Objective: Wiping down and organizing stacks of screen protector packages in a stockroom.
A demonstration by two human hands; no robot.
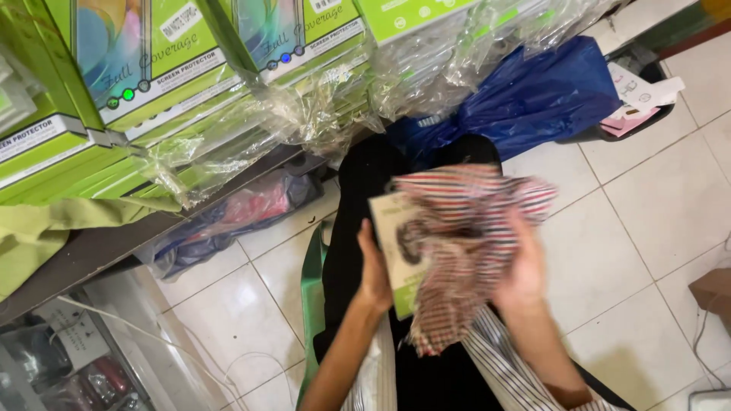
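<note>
Fingers of our left hand (375, 275) clamped on flat green-and-cream package (397, 251); our right hand (522, 268) fingers gripping striped cloth (464, 236).

White tiled floor (662, 198), blue plastic bag (533, 95), shelf (99, 243) of green boxes (152, 91)

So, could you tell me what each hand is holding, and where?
Left hand grips the flat box by its edge; right hand holds the striped cloth against it.

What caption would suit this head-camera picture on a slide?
Left hand holds a flat green box while right hand presses a striped cloth over it, above a tiled floor.
</note>
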